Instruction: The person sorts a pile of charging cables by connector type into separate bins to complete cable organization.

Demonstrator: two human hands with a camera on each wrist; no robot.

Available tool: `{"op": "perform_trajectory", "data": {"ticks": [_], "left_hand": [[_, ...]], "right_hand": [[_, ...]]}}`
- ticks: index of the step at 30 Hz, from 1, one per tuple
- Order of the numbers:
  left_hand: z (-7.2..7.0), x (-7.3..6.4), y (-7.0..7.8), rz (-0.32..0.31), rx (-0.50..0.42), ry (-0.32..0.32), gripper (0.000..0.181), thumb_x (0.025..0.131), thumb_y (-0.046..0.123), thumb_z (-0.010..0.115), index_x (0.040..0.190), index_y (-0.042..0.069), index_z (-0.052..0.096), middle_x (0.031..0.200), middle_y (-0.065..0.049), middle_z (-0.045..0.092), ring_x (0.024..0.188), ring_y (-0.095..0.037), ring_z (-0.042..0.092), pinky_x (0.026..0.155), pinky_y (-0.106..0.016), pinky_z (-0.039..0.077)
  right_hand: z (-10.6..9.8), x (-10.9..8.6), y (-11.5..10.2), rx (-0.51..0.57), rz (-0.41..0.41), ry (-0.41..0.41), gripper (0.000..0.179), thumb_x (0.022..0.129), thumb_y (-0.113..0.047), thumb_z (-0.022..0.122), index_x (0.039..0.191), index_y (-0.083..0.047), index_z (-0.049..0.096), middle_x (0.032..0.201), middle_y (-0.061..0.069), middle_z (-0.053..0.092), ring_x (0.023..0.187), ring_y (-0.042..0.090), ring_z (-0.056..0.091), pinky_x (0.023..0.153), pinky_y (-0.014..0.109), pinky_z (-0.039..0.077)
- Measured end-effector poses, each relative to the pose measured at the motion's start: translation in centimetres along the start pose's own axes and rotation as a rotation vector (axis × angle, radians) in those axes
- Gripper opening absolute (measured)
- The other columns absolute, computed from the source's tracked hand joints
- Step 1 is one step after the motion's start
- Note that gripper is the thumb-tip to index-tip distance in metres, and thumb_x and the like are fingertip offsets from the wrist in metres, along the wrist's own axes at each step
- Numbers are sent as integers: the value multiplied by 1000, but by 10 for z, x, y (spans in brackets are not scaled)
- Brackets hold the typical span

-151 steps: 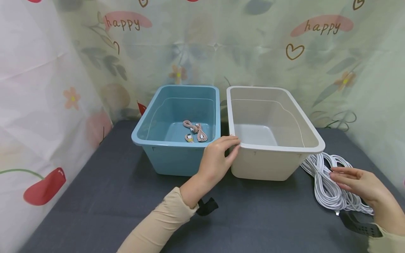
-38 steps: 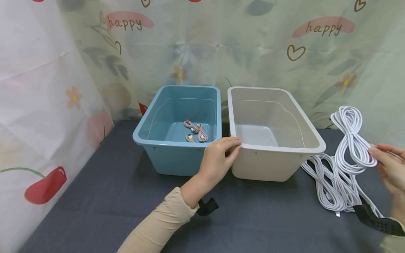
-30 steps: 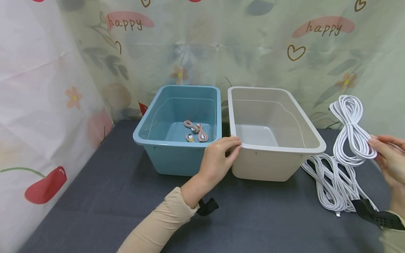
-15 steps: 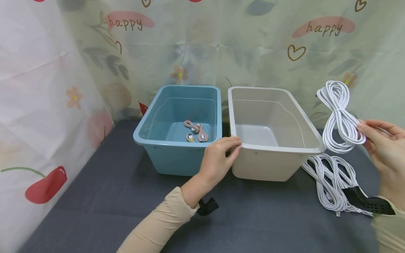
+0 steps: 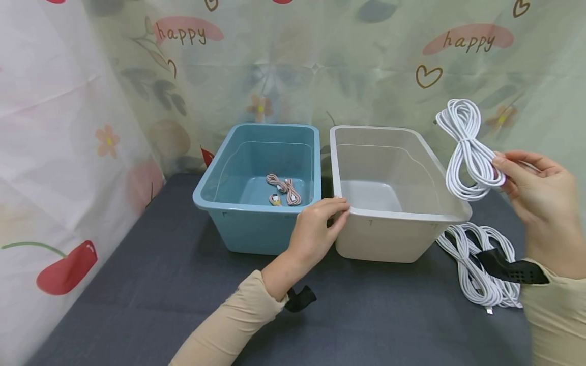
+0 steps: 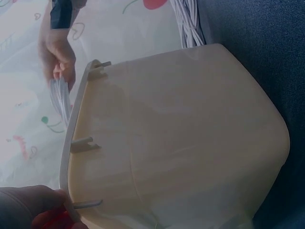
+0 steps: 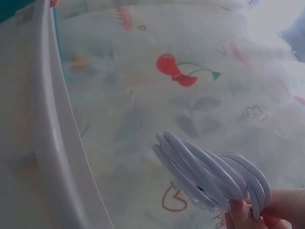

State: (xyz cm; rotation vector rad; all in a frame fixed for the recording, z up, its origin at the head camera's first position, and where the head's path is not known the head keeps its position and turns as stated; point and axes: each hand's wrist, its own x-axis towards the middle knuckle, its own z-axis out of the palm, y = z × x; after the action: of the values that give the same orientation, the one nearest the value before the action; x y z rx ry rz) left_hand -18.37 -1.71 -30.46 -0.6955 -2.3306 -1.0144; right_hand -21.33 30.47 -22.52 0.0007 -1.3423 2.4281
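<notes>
My right hand pinches one lobe of a coiled white cable, tied at its middle. The coil hangs in the air over the right rim of the off-white plastic bin. In the right wrist view the loops of the cable stick out from between thumb and fingers. At the near left corner of that bin my left hand grips the rim, fingers on top and thumb at the front. More white coiled cables lie on the table right of the bin, partly behind my right wrist strap.
A blue plastic bin stands left of the off-white one, with a few small pinkish cables on its floor. Both bins sit on a dark table cloth. A printed curtain closes off the back and sides.
My right hand has picked up one coiled white cable from the pile and carried it up and left to the off-white bin's right edge. My left hand has stayed on the rim.
</notes>
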Motion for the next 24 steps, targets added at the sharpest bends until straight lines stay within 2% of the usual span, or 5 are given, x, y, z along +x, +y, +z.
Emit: {"op": "perform_trajectory", "data": {"ticks": [12,20,24], "left_hand": [[0,0,0,-6,5,-3,21,88,14,64,106,7,71,115,-6,69,111,-15,63,88,-24,53],[1,0,-1,7,15,1,20,87,12,65,105,7,72,113,-7,69,110,-16,64,88,-24,53],[0,0,0,-6,0,-9,21,87,13,65,106,7,71,115,-7,68,112,-16,63,89,-25,53]], "right_hand": [[38,15,3,-34,46,-43,18,73,18,65,74,1,71,66,8,71,56,14,66,48,20,51],[61,21,9,-118,85,-86,15,72,11,71,73,-3,71,65,4,71,57,12,65,49,20,51],[71,25,14,-157,112,-88,13,70,7,74,73,-5,70,65,3,71,57,11,64,50,20,51]]}}
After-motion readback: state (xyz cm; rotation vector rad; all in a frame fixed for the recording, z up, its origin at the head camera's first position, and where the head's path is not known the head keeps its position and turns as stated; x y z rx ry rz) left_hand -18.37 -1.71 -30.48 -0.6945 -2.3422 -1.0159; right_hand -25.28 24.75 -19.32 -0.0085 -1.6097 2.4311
